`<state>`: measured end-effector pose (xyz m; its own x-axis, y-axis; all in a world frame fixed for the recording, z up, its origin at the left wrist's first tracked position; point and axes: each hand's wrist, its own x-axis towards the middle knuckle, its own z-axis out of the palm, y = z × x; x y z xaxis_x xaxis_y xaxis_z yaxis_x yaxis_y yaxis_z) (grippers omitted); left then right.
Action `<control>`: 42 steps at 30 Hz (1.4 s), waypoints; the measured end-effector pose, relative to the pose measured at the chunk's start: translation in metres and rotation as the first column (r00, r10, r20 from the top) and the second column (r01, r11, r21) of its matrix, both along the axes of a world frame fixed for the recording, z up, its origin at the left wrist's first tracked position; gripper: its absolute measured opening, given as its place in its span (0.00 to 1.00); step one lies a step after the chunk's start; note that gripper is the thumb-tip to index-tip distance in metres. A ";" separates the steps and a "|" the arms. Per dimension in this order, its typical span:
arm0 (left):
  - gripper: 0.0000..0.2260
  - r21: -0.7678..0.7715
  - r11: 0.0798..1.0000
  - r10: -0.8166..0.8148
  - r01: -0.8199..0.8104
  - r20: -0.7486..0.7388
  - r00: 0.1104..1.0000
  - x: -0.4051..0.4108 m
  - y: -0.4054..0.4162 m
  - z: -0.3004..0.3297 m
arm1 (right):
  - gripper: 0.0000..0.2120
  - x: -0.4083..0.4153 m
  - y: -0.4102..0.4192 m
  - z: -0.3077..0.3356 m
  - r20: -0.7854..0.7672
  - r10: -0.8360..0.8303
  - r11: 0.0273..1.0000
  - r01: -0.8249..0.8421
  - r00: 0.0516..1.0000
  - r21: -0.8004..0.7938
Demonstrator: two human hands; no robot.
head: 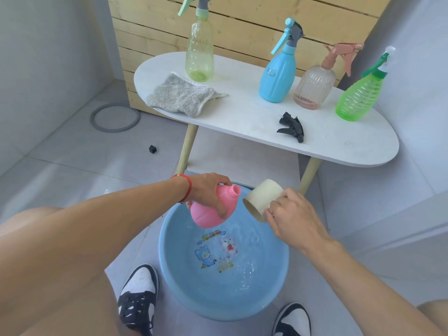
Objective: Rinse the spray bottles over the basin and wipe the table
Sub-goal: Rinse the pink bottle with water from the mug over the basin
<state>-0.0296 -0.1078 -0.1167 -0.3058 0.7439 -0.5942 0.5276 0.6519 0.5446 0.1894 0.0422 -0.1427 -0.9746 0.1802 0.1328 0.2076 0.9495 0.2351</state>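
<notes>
Below, between two black-and-white sneakers (138, 297), round blue plastic basin (174, 282) with shallow water. Left hand (208, 190) gripping tilted, capless pink plastic bottle (208, 212) over it; right hand (291, 214) holding cream plastic cup (261, 200) beside the neck. Best to line cup lip over the opening and pour slowly, keeping spill inside the basin.

Glossy plastic basin (169, 270), fluffy cloth (180, 97)

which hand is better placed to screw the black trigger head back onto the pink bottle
Right, probably. The black trigger head lies on the table's right side, nearer the right hand, though that must first drop the cream cup. The left hand grips the pink bottle over the basin.
</notes>
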 end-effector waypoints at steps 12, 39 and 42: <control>0.29 -0.172 0.984 -0.053 0.041 -0.067 0.996 0.010 -0.001 0.005 | 0.13 0.011 0.006 -0.003 -0.084 0.006 0.997 0.000 0.996 0.071; 0.23 0.273 0.876 0.288 -0.397 0.363 0.886 0.026 0.017 0.038 | 0.24 0.018 0.120 0.129 -0.287 -0.817 0.413 0.160 0.501 -0.896; 0.24 0.281 0.872 0.293 -0.401 0.358 0.887 0.028 0.018 0.037 | 0.23 0.008 0.136 0.123 -0.255 -0.866 0.373 0.215 0.431 -0.903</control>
